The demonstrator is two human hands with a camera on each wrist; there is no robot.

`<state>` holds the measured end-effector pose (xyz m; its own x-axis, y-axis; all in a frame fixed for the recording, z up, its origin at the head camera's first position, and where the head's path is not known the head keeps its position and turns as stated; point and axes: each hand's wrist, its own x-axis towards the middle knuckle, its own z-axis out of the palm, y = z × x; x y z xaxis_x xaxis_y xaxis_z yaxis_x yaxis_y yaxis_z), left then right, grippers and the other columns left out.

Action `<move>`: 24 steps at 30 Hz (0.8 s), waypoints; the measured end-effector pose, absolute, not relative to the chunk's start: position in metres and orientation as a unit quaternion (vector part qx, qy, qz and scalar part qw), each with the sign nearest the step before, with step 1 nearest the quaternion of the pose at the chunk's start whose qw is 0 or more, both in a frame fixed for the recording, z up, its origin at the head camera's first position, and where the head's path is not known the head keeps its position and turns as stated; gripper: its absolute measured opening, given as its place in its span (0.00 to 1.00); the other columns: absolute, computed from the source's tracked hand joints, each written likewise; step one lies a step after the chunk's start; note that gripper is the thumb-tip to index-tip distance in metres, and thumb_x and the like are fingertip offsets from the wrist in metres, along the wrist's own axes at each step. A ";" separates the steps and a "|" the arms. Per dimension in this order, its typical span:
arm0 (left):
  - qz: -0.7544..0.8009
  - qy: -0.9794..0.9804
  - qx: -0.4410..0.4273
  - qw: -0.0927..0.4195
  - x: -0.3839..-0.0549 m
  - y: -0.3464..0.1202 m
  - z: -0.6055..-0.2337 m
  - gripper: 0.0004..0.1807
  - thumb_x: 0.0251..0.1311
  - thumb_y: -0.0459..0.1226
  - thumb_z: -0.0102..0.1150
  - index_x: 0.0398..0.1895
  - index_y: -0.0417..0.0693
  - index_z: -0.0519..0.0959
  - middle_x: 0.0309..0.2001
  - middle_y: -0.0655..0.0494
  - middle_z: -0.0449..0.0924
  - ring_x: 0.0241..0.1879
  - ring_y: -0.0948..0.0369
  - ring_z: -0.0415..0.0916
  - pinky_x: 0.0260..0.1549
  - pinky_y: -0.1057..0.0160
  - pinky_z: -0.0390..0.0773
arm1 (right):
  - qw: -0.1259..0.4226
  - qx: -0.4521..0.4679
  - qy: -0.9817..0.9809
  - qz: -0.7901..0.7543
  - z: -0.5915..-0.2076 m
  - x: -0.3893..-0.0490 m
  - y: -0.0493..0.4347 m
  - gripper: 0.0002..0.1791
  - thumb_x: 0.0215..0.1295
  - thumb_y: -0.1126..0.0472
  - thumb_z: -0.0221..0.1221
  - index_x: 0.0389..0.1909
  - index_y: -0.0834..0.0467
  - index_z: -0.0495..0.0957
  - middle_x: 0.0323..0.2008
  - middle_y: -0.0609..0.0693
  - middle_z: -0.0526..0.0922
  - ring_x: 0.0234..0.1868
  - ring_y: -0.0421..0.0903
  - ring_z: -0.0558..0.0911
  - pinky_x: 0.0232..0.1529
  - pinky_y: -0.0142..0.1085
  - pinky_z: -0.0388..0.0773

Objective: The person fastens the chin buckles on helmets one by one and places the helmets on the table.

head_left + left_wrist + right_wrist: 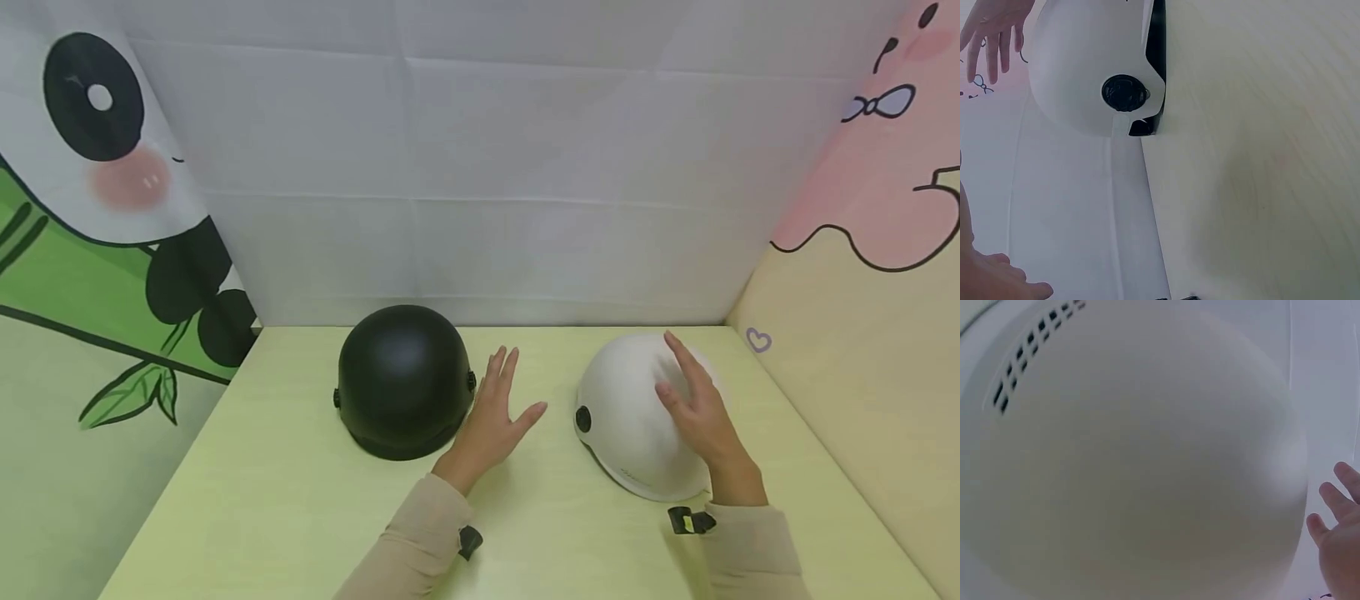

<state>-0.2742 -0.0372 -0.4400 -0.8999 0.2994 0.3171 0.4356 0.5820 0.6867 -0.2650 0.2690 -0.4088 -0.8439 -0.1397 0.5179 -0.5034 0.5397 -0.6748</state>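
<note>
A black helmet stands dome up on the table, left of centre. My left hand is just to its right, fingers extended and thumb spread, with nothing in its grasp. To the right sits a white helmet with a dark round fitting on its side. Over that helmet's right part hovers my right hand, fingers straight and thumb apart, holding nothing. The right wrist view is mostly filled by the white shell, with a row of dark vents along one side.
The pale yellow table ends at a white sheet backdrop. A panda-patterned panel flanks the left side, and a pink and cream panel the right. A strap device is on the right wrist.
</note>
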 end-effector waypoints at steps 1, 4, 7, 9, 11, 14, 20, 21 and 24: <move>-0.407 -0.886 -0.208 0.084 -0.274 -0.039 -0.440 0.46 0.67 0.59 0.51 0.79 0.53 0.42 0.78 0.54 0.35 0.75 0.52 0.37 0.67 0.43 0.47 | 0.207 0.189 -0.853 0.441 -0.409 -0.265 0.267 0.36 0.68 0.66 0.54 0.75 0.54 0.55 0.72 0.62 0.57 0.70 0.65 0.53 0.64 0.65 0.46; -0.410 -0.882 -0.213 0.094 -0.272 -0.043 -0.438 0.44 0.68 0.55 0.52 0.78 0.49 0.46 0.77 0.49 0.41 0.74 0.50 0.38 0.66 0.41 0.50 | 0.208 0.193 -0.850 0.443 -0.409 -0.264 0.259 0.36 0.67 0.67 0.55 0.75 0.56 0.56 0.71 0.62 0.58 0.71 0.64 0.54 0.65 0.63 0.47; -0.412 -0.878 -0.214 0.116 -0.273 -0.049 -0.436 0.40 0.68 0.51 0.54 0.76 0.46 0.52 0.75 0.46 0.49 0.74 0.49 0.43 0.65 0.42 0.54 | 0.207 0.201 -0.846 0.447 -0.410 -0.264 0.251 0.35 0.67 0.68 0.54 0.75 0.57 0.57 0.71 0.61 0.58 0.71 0.60 0.54 0.66 0.61 0.47; -0.409 -0.878 -0.212 0.131 -0.273 -0.053 -0.434 0.37 0.68 0.48 0.55 0.75 0.44 0.55 0.73 0.45 0.53 0.72 0.49 0.47 0.64 0.44 0.56 | 0.205 0.205 -0.846 0.447 -0.411 -0.263 0.247 0.35 0.67 0.68 0.55 0.74 0.57 0.57 0.71 0.60 0.59 0.72 0.55 0.55 0.66 0.60 0.48; -0.406 -0.878 -0.209 0.143 -0.274 -0.059 -0.431 0.36 0.68 0.46 0.56 0.73 0.44 0.57 0.72 0.45 0.55 0.71 0.49 0.51 0.64 0.45 0.57 | 0.202 0.210 -0.844 0.450 -0.414 -0.263 0.241 0.35 0.67 0.68 0.55 0.74 0.57 0.57 0.71 0.59 0.60 0.72 0.49 0.55 0.66 0.60 0.49; -0.396 -0.879 -0.211 0.164 -0.274 -0.067 -0.425 0.35 0.66 0.45 0.59 0.72 0.42 0.60 0.70 0.44 0.58 0.69 0.47 0.55 0.63 0.44 0.59 | 0.198 0.219 -0.841 0.454 -0.417 -0.262 0.233 0.35 0.68 0.67 0.55 0.74 0.57 0.57 0.71 0.59 0.60 0.72 0.45 0.55 0.65 0.59 0.50; -0.370 -0.880 -0.214 0.207 -0.275 -0.082 -0.415 0.35 0.63 0.42 0.62 0.70 0.40 0.63 0.68 0.41 0.60 0.67 0.44 0.57 0.61 0.39 0.57 | 0.182 0.245 -0.827 0.472 -0.424 -0.262 0.215 0.35 0.69 0.68 0.56 0.75 0.58 0.56 0.72 0.60 0.58 0.72 0.56 0.55 0.66 0.56 0.50; -0.366 -0.881 -0.213 0.213 -0.275 -0.085 -0.414 0.35 0.63 0.42 0.63 0.69 0.40 0.63 0.67 0.40 0.60 0.67 0.44 0.57 0.61 0.39 0.57 | 0.178 0.247 -0.826 0.475 -0.424 -0.262 0.212 0.35 0.69 0.68 0.56 0.75 0.59 0.56 0.72 0.60 0.58 0.72 0.58 0.55 0.66 0.57 0.50; -0.353 -0.881 -0.215 0.229 -0.277 -0.092 -0.411 0.34 0.62 0.41 0.64 0.69 0.38 0.64 0.66 0.40 0.61 0.67 0.44 0.56 0.61 0.39 0.55 | 0.168 0.257 -0.819 0.484 -0.425 -0.262 0.203 0.35 0.68 0.69 0.55 0.74 0.60 0.55 0.72 0.61 0.58 0.71 0.61 0.55 0.64 0.61 0.50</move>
<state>-0.2767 -0.0923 -0.4107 -0.8025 0.2170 0.5558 0.5407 0.6583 0.5237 -0.2625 0.2031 -0.4250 -0.8116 -0.2582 0.5241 -0.5836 0.3995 -0.7070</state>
